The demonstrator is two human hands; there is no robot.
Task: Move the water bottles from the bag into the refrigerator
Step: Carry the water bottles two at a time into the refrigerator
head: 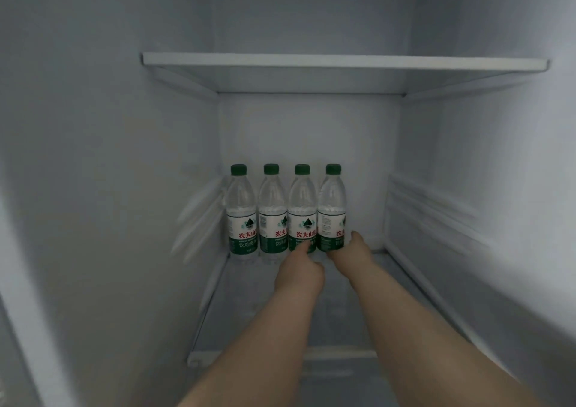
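Note:
Several clear water bottles with green caps and green-and-white labels stand upright in a row at the back of a glass refrigerator shelf [255, 313]. The rightmost bottle [332, 207] has my right hand [352, 252] wrapped around its base. The bottle beside it [302, 210] is touched low on its label by my left hand [300, 272], fingers curled. Two more bottles [241, 210] stand to the left, untouched. The bag is out of view.
An upper white-edged shelf [343, 62] spans the compartment above the bottles. The refrigerator's side walls [109, 188] close in left and right. Bare shelf lies to the right of the row and in front of it.

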